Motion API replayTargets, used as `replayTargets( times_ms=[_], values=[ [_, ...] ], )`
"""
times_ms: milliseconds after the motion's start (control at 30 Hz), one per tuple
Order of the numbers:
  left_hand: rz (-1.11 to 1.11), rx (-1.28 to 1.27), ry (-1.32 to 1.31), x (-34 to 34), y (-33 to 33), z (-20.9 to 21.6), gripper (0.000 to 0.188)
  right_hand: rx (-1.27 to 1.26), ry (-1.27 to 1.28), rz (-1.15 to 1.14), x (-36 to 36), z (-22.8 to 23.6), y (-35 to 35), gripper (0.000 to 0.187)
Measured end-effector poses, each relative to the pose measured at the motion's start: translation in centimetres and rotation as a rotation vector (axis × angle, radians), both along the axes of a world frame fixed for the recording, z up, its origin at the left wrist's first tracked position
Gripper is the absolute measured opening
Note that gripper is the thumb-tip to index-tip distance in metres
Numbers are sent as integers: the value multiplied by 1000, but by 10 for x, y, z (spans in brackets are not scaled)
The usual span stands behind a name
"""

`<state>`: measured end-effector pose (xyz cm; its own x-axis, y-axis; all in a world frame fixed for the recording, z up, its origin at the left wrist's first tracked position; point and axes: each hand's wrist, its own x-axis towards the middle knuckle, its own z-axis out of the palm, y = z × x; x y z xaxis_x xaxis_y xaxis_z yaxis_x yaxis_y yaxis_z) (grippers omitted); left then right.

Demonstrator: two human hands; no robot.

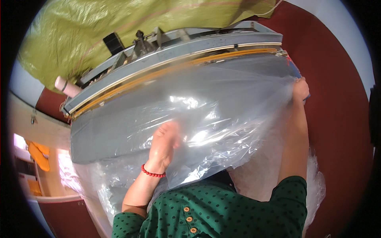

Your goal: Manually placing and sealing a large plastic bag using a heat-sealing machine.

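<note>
The right arm extends forward, the right hand [301,89] fisted on a gathered edge of clear plastic film [214,113] spread across the grey bench [93,135]. Over the film, the left hand [164,139] is blurred, fingers curled; I cannot tell whether they grip.

A clear plastic sheet [222,123] spreads over a grey table [95,135], its folds converging at the right hand [301,89], which grips its edge. The left hand [163,143], blurred, curls over the sheet; whether it holds any is unclear. A red bracelet [153,171] circles the left wrist. Beyond runs a metal frame [182,47], with a pink bottle [67,87] near its left end and a green tarp [135,16] behind.
</note>
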<state>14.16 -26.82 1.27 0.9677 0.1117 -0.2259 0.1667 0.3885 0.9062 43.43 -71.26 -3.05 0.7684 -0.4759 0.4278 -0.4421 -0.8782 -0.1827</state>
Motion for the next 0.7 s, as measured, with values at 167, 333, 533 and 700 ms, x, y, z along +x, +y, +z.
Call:
replayTargets(
  times_ms=[167, 333, 533, 700],
  values=[
    [74, -16, 413, -45, -3, -23, 6, -1, -31, -24, 0, 2, 2, 27],
    [-10, 71, 356, -51, 6, -28, 10, 34, -33, -26, -1, 3, 3, 27],
    [299, 1321, -473, 52, 40, 2, 15, 117, -117, 36, 3, -9, -15, 29],
    [217, 1479, -109, 100, 34, -18, 20, 601, -530, 425, -1, -19, -59, 26]
  ],
)
